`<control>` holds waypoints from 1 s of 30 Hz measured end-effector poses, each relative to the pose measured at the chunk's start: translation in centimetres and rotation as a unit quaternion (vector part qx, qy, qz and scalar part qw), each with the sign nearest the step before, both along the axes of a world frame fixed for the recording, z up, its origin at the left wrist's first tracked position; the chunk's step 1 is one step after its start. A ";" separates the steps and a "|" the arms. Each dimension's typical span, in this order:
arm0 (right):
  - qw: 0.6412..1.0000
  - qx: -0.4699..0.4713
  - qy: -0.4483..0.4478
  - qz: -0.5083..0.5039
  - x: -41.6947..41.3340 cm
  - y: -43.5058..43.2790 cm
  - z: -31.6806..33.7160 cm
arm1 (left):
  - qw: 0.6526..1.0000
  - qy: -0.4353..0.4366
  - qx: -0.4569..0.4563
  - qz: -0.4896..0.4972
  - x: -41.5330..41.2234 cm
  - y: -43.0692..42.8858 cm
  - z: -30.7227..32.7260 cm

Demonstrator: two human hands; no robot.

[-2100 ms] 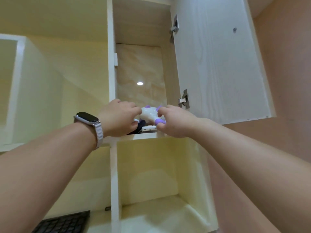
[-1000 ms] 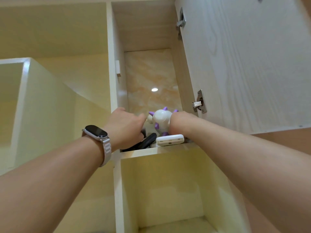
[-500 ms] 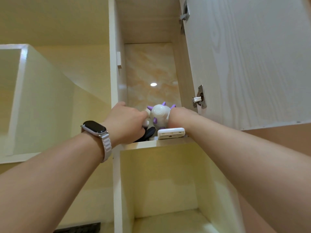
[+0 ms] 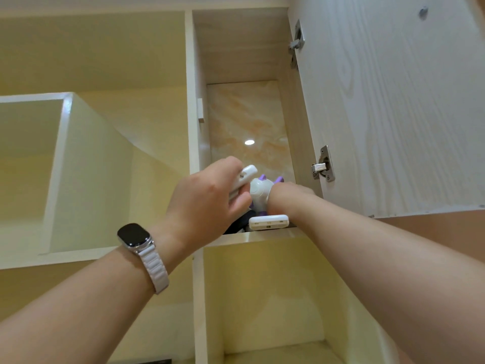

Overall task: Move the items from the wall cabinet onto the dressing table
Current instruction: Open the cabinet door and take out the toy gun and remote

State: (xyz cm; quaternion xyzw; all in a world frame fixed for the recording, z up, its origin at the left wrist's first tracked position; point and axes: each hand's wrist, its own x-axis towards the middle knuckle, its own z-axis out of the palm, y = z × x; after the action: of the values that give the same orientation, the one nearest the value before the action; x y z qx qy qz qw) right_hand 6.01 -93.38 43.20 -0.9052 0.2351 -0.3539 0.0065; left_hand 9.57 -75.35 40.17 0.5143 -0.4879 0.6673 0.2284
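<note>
I look up into the open wall cabinet (image 4: 244,51). My left hand (image 4: 207,198) grips a flat white box-like item (image 4: 244,177) and holds it tilted above the shelf. A white toy with purple spikes (image 4: 259,191) stands on the shelf (image 4: 259,236). My right hand (image 4: 291,193) reaches in beside and behind the toy; its fingers are hidden. A white rounded case (image 4: 268,222) lies at the shelf's front edge, and a dark item (image 4: 237,223) lies left of it, partly behind my left hand.
The cabinet door (image 4: 388,101) stands open to the right, with two metal hinges (image 4: 322,167). Below the shelf is an open cream compartment (image 4: 267,298). Another open white shelf unit (image 4: 65,166) hangs to the left. A dark keyboard edge (image 4: 154,361) shows at the bottom.
My left hand has lifted a flat white item off the shelf and tilted it up. The right hand stays beside the spiky toy. The view has shifted slightly.
</note>
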 end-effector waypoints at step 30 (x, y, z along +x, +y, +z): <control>0.991 0.084 0.059 -0.084 -0.2 2.1 0.1 | 0.928 0.147 0.339 0.040 2.2 1.3 -0.3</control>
State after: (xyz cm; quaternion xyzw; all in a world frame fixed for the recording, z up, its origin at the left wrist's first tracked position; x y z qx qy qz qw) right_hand 5.79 -91.29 43.33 -0.8979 0.3390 -0.2782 0.0388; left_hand 11.79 -74.04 39.91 0.6726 -0.6248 0.3878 0.0827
